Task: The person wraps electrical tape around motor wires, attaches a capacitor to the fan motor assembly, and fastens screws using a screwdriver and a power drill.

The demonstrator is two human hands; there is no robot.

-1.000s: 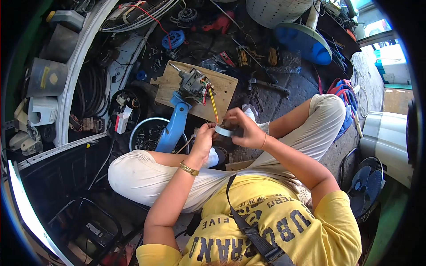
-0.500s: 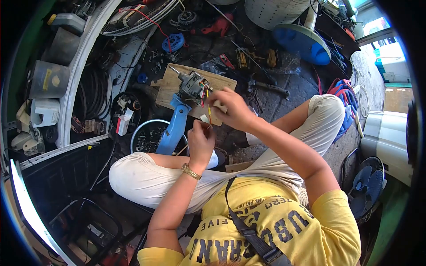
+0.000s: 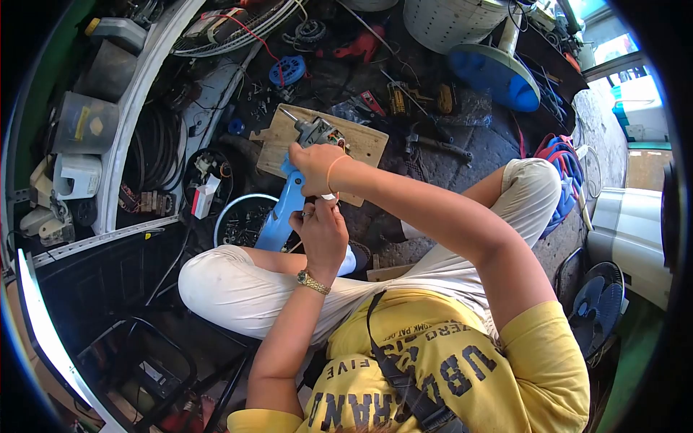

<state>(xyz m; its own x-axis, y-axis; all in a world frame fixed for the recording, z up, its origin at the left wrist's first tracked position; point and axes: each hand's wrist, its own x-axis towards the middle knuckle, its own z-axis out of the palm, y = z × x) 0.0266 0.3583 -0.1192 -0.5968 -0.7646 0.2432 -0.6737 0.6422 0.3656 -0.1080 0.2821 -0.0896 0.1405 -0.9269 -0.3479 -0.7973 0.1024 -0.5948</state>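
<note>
My left hand (image 3: 323, 234), with a gold watch at its wrist, is closed, fingertips up near a small white piece (image 3: 329, 196); what it pinches is too small to tell. Just above, my right hand (image 3: 317, 167) is closed with its back to the camera, over the top of the blue stand (image 3: 283, 213) and the lower side of the motor (image 3: 317, 133). Whatever it holds is hidden. The motor, shaft pointing up-left, sits over a wooden board (image 3: 367, 144). Its yellow and red wires are mostly covered by my right hand.
A metal basin (image 3: 218, 225) of small parts is beside the blue stand. A hammer (image 3: 440, 147), drills, a blue reel (image 3: 287, 70) and a round blue base (image 3: 491, 76) lie beyond. Shelves stand left; a fan (image 3: 598, 307) is at right.
The grey tape roll seen earlier between both hands no longer shows. My right hand has moved left, from beside the wires to over the blue stand's top. My left hand has moved slightly up and left.
</note>
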